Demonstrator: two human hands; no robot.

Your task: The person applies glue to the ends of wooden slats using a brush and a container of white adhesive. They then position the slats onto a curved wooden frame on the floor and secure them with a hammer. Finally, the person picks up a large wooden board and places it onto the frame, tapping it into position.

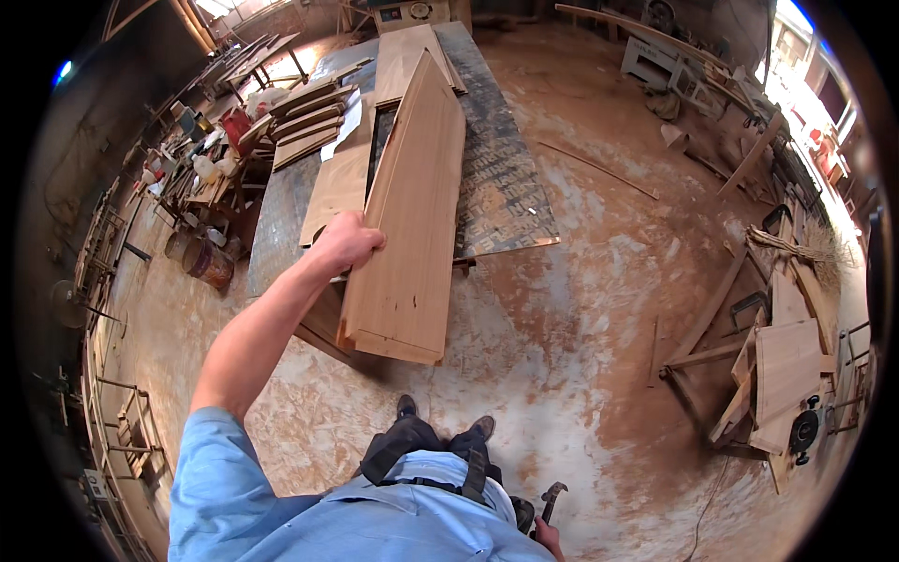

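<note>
My left hand [348, 242] is closed round the left edge of a long wooden panel [412, 215]. The panel narrows to a pointed far end, and its near end juts out past the table's front edge. Low by my right side, my right hand [547, 538] grips a hammer [553, 496], its head upward; part of the handle is hidden. Under and beside the panel lie a pale board [339, 192] to the left and another board [405, 54] at the far end, both on the dark-topped worktable [506, 178].
Stacked wood strips [304, 122] and a white paper sheet [348, 126] lie on the table's left part. A cluttered bench [220, 178] and a bucket [207, 263] stand left. At right are leaning boards [785, 375], a router [804, 430] and a thin stick [599, 170] on the floor.
</note>
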